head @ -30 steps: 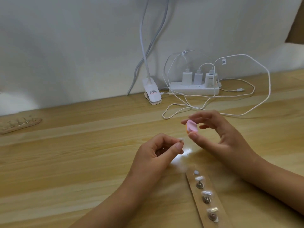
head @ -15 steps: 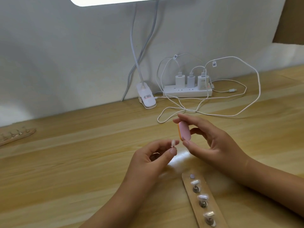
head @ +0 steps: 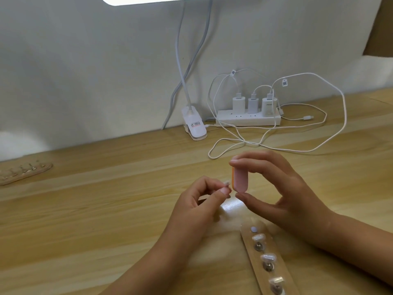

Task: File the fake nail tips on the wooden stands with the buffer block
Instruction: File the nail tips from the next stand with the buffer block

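Observation:
My right hand (head: 282,188) holds a pink and orange buffer block (head: 239,179) upright between forefinger and thumb, above the table. My left hand (head: 197,205) pinches a small clear nail tip (head: 291,183) right beside the block's left edge; whether they touch I cannot tell. Below my right hand a wooden stand (head: 274,265) lies on the table with three nail tips on pegs and one bare peg at its far end. A second wooden stand (head: 25,171) with several pegs lies far left.
A white power strip (head: 247,120) with three chargers and looping white cables (head: 331,133) sits at the back by the wall. A white lamp clip (head: 194,127) stands left of it, its lit lamp head at the top edge. The table is light wood.
The buffer block has turned upright in my right hand and closed in on the nail tip in my left hand. The view has tilted up, showing the lamp head.

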Tool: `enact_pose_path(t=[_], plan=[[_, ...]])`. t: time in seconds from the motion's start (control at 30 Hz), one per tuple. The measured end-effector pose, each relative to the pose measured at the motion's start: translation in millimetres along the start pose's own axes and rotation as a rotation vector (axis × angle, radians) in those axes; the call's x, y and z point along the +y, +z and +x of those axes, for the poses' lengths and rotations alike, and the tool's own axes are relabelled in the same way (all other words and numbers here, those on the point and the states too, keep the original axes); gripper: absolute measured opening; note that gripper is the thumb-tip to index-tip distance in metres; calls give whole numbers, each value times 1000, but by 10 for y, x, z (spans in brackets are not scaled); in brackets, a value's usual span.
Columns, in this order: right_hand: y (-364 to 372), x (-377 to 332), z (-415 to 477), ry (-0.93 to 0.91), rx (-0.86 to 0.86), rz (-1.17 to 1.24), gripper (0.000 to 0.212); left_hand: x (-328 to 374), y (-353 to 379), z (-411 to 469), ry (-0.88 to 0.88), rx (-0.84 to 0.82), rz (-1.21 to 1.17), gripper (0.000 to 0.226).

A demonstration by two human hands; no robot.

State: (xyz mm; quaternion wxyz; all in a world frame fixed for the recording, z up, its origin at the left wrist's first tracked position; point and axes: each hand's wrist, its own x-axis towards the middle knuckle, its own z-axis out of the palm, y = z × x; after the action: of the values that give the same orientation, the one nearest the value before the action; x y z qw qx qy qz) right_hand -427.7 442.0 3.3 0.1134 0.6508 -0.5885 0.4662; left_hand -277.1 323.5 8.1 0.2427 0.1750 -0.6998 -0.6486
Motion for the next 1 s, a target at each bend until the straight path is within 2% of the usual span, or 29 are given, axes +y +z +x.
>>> enact_pose_path(t=[0.17, 0.3, 0.4, 0.53, 0.67, 0.8, 0.9, 1.0], plan=[[3, -18, -23, -24, -90, -31, 44, 31, 21, -6, 18, -25, -3, 15], [-28, -7, -2, 67, -50, 46, 45, 50, 28, -14, 27, -31, 37, 19], [-18, -10, -13, 23, -86, 45, 40, 48, 19, -13, 50, -17, 41, 20], [-11, 11, -8, 114, -65, 31, 47, 40, 23, 3, 46, -4, 46, 10], [4, 0, -20, 31, -105, -51, 42, 24, 17, 9, 41, 3, 34, 13], [-17, -18, -18, 96, -57, 89, 41, 13, 14, 12, 40, -11, 63, 16], [-2, -23, -36, 41, -112, 97, 36, 10, 18, 13, 43, -15, 56, 18], [-12, -8, -17, 114, -68, 123, 33, -8, 6, 23, 41, -10, 59, 17]])
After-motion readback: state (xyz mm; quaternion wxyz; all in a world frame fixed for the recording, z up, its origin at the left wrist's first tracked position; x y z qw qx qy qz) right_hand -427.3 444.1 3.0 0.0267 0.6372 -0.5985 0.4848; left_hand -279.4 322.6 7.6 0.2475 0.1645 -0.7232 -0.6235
